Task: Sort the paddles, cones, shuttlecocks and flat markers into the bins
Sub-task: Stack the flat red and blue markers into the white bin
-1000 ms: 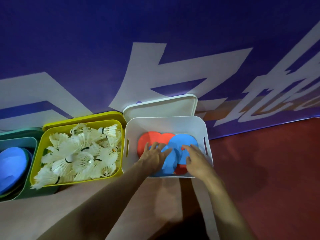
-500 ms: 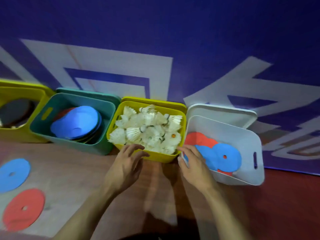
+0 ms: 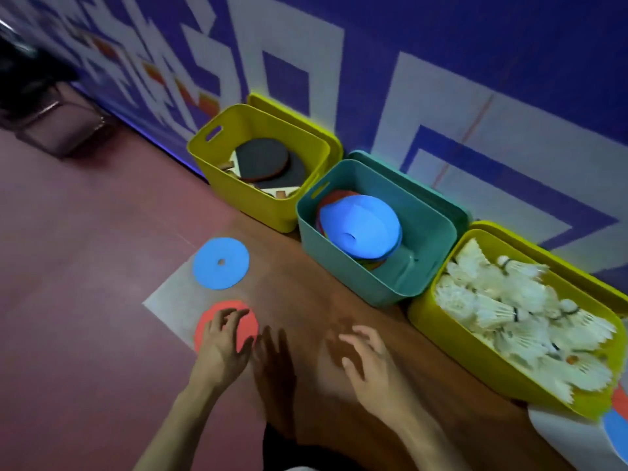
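Flat markers are our job now: our left hand (image 3: 221,345) spreads over the red disc (image 3: 226,329), our right hand (image 3: 370,365) hangs loose, and next we pinch its edge.

White bin (image 3: 564,436) cut off at the bottom-right corner; only slivers of its red and blue markers show. Left hand (image 3: 221,345) covers part of the red marker (image 3: 246,329). Right hand (image 3: 370,365) motion-blurred. Paddles (image 3: 263,161) partly hidden by the bin wall. Cones under the blue cone (image 3: 362,226) mostly hidden.
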